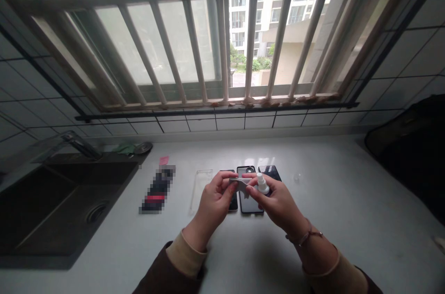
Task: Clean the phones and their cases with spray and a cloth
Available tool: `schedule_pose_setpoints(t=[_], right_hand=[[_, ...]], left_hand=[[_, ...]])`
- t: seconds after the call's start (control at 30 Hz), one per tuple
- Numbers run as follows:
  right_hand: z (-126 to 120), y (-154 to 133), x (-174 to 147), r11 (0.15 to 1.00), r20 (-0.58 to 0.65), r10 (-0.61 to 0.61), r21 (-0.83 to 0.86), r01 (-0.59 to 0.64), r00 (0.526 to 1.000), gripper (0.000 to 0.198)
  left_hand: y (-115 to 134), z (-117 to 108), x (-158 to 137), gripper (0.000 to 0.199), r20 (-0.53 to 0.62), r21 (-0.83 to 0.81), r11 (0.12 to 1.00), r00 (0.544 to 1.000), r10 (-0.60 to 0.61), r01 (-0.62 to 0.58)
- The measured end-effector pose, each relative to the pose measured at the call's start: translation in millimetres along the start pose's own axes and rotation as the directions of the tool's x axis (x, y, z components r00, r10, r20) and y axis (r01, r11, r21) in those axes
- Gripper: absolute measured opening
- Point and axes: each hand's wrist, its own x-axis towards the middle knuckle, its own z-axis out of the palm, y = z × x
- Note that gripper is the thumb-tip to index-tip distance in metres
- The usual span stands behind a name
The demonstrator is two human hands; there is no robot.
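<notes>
My left hand [218,194] pinches one side of a small grey cloth [240,184], held above the counter. The fingers of my right hand [273,196] grip its other side. Tucked in my right hand is a small bottle with a white spray top [262,183], its body mostly hidden by the fingers. Beneath the hands lie a dark phone [233,206], partly covered by my left hand, and a black-rimmed phone case [247,205]. Behind my right hand shows a dark, glossy flat device [270,171]. A clear phone case [199,187] is left of them.
A dark sink [69,257] with a metal faucet [81,144] takes up the left. On the white counter [333,201] are a blurred-out dark item [158,192], a pink slip [164,160] and a small clear piece [296,176]. A black bag-like object [410,145] stands right.
</notes>
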Motion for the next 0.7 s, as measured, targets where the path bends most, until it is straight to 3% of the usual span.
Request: schedule_pose_setpoints(t=[0.13, 0.43, 0.7], right_hand=[[-2, 3, 1, 0.986, -0.004, 0.138, 0.093, -0.137, 0.99, 0.035], [-7, 0, 1, 0.999, -0.061, 0.033, -0.032, -0.035, 0.998, 0.031], [-7, 3, 1, 0.992, -0.069, 0.075, -0.096, -0.081, 0.995, 0.034]], left_hand=[[0, -1, -1, 0.029, 0.057, -0.006, 1.0, 0.998, -0.001, 0.002], [8, -7, 2, 0.019, 0.043, 0.23, 0.971, 0.997, 0.061, -0.069], [8, -12, 6, 0.02, 0.006, 0.32, 0.946, 0.999, 0.051, -0.05]])
